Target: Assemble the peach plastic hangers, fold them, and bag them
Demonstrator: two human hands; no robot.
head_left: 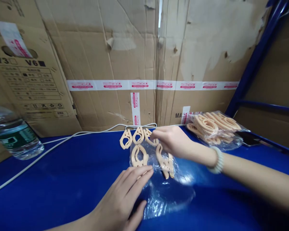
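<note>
My left hand [128,192] lies with fingers stretched out over the lower end of a beige clip-like plastic piece [135,155] on a clear plastic bag [168,199]. A second clip-like piece [162,158] rests on the bag to the right, its looped end up. Behind the bag, two more beige pieces [126,139] [138,135] stand in a row with their loops toward me. At the right end of that row, my right hand [170,138] has its fingers bent and closed on a third piece [148,136], partly hidden by the hand.
Bagged beige pieces [214,125] are piled at the back right, beside a dark flat object [251,139]. A water bottle [16,134] stands at the left. A white cable [62,144] crosses the blue surface [74,179]. Cardboard boxes [115,57] form the back.
</note>
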